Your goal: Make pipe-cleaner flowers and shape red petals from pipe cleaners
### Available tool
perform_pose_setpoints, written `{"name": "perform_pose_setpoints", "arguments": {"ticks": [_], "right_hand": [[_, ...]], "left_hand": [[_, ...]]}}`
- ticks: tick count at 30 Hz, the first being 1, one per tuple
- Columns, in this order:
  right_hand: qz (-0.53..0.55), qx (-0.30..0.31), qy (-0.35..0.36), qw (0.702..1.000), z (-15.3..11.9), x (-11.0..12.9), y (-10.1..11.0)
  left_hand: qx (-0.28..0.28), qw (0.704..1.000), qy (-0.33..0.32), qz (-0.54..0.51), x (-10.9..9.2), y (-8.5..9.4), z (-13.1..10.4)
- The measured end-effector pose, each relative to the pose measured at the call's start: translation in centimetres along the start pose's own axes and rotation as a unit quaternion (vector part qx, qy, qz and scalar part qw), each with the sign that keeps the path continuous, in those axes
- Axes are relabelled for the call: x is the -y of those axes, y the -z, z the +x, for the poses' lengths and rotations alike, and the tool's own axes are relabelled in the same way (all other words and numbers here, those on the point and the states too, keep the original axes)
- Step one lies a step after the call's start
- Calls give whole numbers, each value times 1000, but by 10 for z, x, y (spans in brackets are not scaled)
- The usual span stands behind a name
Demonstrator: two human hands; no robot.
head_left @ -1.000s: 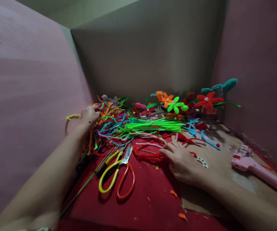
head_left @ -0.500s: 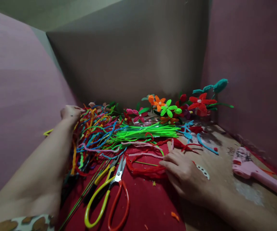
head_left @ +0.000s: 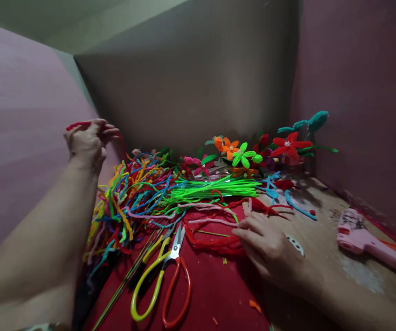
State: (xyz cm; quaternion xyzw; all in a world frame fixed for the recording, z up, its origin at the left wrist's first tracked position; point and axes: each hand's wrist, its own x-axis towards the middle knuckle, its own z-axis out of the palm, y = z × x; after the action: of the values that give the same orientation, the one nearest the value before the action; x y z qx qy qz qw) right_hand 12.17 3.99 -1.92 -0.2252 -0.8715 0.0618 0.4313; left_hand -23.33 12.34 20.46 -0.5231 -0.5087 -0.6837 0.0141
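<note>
My left hand (head_left: 89, 138) is raised above the left edge of a tangled heap of coloured fuzzy stems (head_left: 139, 188), its fingers closed on a red stem (head_left: 78, 125) that trails down toward the heap. Low over the right side of the red mat, my right hand (head_left: 265, 246) has its fingers pressed together beside a loop of red stems (head_left: 208, 246); whether it grips anything is hidden. Between the hands lies a bundle of bright green stems (head_left: 215, 187), with pale pink stems (head_left: 212, 221) in front of it.
Scissors (head_left: 175, 257) with yellow and red handles lie on the red mat (head_left: 215, 294), pliers (head_left: 160, 248) beside them. Fuzzy flowers (head_left: 242, 155) stand at the back. A pink glue gun (head_left: 359, 236) lies at right, near blue pieces (head_left: 297, 207). Walls rise left, right and behind.
My left hand has lifted up and leftward from the heap, and a red stem now shows in it. The right hand stays beside the red loop. The view has shifted slightly.
</note>
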Motion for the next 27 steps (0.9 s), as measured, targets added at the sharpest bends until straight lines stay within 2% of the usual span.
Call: {"name": "perform_pose_setpoints", "arguments": {"ticks": [2, 4, 5, 6, 7, 9, 11, 12, 13, 14, 15, 16, 17, 19, 21, 24, 25, 27], "right_hand": [[41, -27, -28, 998, 3, 4, 3], [105, -60, -93, 988, 7, 10, 8], [149, -67, -134, 978, 11, 12, 11], [206, -64, -181, 960, 14, 15, 13], [276, -62, -237, 930, 17, 18, 15], [431, -56, -328, 838, 22, 20, 18], [589, -2, -355, 726, 24, 19, 18], [641, 20, -355, 680, 23, 18, 18], [673, 32, -351, 650, 22, 16, 18], [688, 32, -352, 634, 20, 14, 18], [686, 32, -359, 632, 19, 12, 19], [671, 36, -366, 644, 18, 10, 21], [644, 37, -374, 666, 17, 8, 24], [572, 59, -393, 717, 16, 6, 28], [518, 93, -412, 744, 16, 6, 30], [486, 143, -407, 760, 14, 6, 26], [468, 158, -399, 773, 13, 5, 24], [410, 182, -382, 808, 12, 3, 18]], "left_hand": [[69, 992, 66, -82, -16, -17, -29], [129, 978, 106, -126, -32, -38, -68], [164, 966, 126, -153, -40, -49, -89], [226, 939, 163, -202, -48, -59, -111], [276, 912, 190, -238, -57, -68, -132], [335, 876, 211, -276, -72, -84, -171], [322, 873, 209, -302, -82, -95, -201], [320, 870, 220, -303, -84, -98, -212], [312, 868, 237, -305, -83, -101, -219], [304, 866, 251, -308, -81, -102, -224], [295, 864, 263, -314, -76, -102, -226], [283, 863, 272, -318, -71, -102, -226], [265, 865, 278, -323, -65, -101, -224], [197, 868, 299, -343, -55, -98, -218], [151, 844, 348, -379, -49, -94, -213], [121, 798, 399, -435, -46, -87, -211], [110, 800, 393, -439, -44, -85, -212], [90, 828, 359, -422, -38, -79, -213]]}}
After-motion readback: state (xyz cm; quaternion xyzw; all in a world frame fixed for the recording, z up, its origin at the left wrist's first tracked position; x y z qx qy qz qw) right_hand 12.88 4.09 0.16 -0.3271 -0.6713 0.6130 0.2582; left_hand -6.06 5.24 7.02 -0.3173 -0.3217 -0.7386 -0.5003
